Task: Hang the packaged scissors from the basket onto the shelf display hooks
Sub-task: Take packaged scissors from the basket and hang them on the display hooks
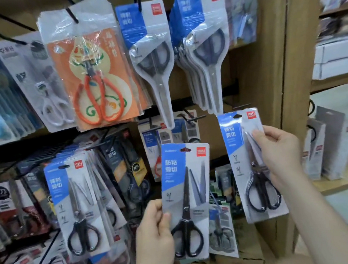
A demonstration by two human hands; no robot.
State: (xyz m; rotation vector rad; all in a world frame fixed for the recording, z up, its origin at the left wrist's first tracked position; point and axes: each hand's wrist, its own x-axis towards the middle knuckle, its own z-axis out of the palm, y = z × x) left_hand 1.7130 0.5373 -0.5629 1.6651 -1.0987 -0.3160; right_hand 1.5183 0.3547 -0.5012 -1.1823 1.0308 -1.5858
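My left hand [154, 230] grips the left edge of a blue-and-white pack of black scissors [186, 201], held upright in front of the lower hooks. My right hand [278, 153] pinches a second blue-and-white pack of black scissors [250, 166] by its right edge, its hang hole just below a black hook [241, 106] on the wooden back panel. More packs of the same kind hang on the hooks above [203, 49] and at the lower left [78, 206]. The basket is out of view.
Orange-handled scissors [94, 75] and other packs fill the upper hooks. Two bare black hooks [191, 118] stick out mid-shelf. A wooden side panel [274, 78] bounds the display on the right, with grey boxes [325, 146] on a low shelf beyond it.
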